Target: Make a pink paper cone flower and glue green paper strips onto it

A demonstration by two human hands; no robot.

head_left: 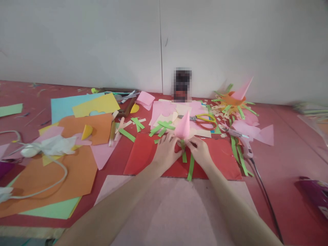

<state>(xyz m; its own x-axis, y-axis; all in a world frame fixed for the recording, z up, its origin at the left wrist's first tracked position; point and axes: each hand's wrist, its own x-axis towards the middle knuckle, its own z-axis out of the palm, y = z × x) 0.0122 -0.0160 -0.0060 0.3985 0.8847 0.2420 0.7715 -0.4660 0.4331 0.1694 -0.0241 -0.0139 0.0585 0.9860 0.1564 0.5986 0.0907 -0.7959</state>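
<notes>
A pink paper cone [182,126] stands point up over a red board [143,153]. My left hand [167,149] is closed at the left side of its base, fingertips pressed on the paper. From the right, my right hand [200,149] pinches the same base with thumb and fingers. A green paper strip [183,155] hangs down from the base between the hands. Another green strip [191,168] lies by my right hand, over the board's near edge. The fingers partly hide where strip and cone meet.
Scissors [202,121] lie behind the cone among paper scraps. A glue gun [244,141] with a black cord rests at right. An orange paper piece with a pink cone [241,92] and green strips stands at back right. Coloured sheets [74,177] and a white cable [65,171] cover the left.
</notes>
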